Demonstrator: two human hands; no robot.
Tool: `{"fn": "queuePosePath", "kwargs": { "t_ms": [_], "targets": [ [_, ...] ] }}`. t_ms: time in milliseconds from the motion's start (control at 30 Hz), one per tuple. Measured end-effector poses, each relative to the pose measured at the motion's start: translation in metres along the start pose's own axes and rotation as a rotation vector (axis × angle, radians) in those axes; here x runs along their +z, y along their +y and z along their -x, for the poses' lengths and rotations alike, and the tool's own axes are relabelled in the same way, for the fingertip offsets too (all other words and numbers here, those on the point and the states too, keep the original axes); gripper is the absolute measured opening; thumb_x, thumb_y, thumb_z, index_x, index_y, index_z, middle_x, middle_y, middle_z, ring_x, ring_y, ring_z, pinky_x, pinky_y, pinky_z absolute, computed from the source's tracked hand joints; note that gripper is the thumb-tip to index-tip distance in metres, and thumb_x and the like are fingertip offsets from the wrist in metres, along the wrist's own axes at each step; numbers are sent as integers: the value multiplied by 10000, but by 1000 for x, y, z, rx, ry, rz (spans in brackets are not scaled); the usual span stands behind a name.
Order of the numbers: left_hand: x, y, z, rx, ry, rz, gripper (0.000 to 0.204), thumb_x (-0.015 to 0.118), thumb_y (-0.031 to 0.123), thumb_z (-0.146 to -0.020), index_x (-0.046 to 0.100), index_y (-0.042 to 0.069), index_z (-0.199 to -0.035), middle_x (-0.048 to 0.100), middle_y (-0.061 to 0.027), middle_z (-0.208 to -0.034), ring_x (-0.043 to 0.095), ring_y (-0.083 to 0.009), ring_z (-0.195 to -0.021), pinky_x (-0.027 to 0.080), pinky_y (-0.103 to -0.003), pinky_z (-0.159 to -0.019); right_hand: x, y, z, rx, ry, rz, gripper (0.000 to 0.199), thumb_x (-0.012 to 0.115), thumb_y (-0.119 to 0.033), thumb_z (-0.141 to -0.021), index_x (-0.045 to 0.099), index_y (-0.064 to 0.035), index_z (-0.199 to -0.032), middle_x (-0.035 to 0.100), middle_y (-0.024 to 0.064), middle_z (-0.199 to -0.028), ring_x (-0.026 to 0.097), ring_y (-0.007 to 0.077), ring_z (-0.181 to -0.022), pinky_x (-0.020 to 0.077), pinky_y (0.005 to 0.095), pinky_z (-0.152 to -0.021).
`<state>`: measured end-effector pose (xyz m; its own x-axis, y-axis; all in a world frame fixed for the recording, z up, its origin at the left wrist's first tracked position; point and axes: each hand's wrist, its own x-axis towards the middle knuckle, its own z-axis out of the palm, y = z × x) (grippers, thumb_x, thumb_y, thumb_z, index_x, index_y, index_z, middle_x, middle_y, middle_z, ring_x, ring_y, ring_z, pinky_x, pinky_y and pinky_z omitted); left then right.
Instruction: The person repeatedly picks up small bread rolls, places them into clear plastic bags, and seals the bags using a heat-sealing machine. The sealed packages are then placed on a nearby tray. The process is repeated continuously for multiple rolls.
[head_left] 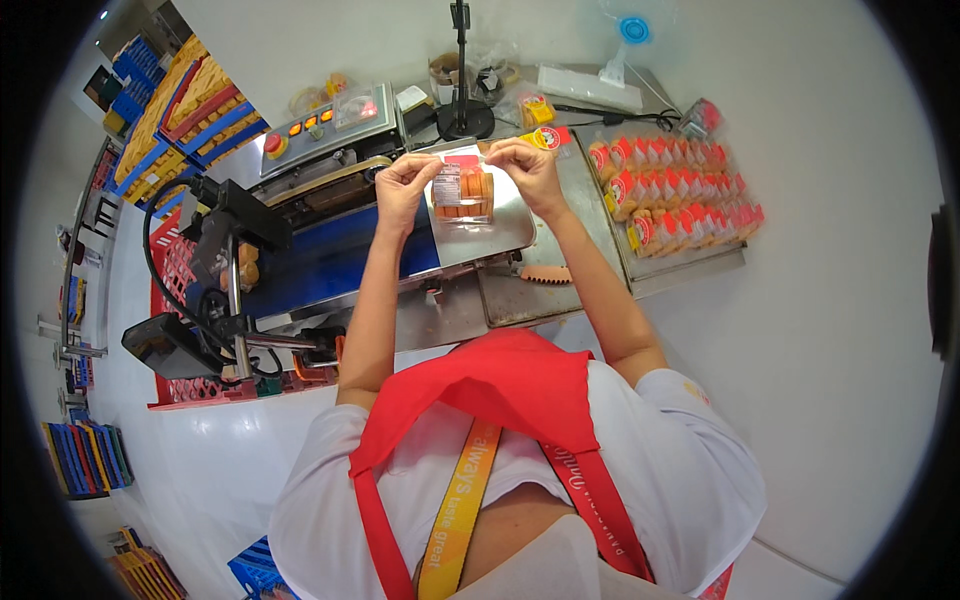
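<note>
A clear plastic packet of round, orange-brown baked pieces [474, 190], with a white printed label and a red patch near its top, lies over the metal end plate [505, 232] of a conveyor. My left hand [405, 190] pinches the packet's upper left side between thumb and fingertips. At its upper right corner, my right hand [534, 176] has thumb and fingers closed on the plastic. Just beyond the right hand is a yellow and red packet [546, 138]. Below the packet, a brown serrated strip [545, 273] rests on a metal tray [520, 300].
A blue conveyor belt [330, 262] runs off to the left, beside a control box [325, 130] with a red button. A black device on an arm [235, 215] overhangs it. Several rows of filled packets [668, 185] stand at right. A black stand [466, 118] rises behind.
</note>
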<state>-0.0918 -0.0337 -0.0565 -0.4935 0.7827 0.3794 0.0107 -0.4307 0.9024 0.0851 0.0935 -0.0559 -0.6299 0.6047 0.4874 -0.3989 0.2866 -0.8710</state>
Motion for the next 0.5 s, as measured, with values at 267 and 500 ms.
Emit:
{"fn": "queuePosePath", "kwargs": {
  "t_ms": [267, 500],
  "targets": [
    [19, 3, 17, 4, 193, 8, 78, 722, 9, -786, 711, -17, -858, 664, -62, -860, 603, -87, -787, 472, -212, -731, 10, -14, 13, 22, 64, 21, 76, 677, -30, -822, 688, 3, -890, 618, 38, -938, 571, 104, -894, 459, 238, -812],
    [13, 21, 18, -126, 43, -8, 91, 728, 18, -781, 713, -17, -863, 674, -71, -867, 614, -93, -777, 484, -222, -722, 19, -3, 18, 44, 250, -132, 83, 714, -56, -799, 681, 3, -846, 647, 26, -840, 574, 84, -758, 458, 223, -705]
  ]
}}
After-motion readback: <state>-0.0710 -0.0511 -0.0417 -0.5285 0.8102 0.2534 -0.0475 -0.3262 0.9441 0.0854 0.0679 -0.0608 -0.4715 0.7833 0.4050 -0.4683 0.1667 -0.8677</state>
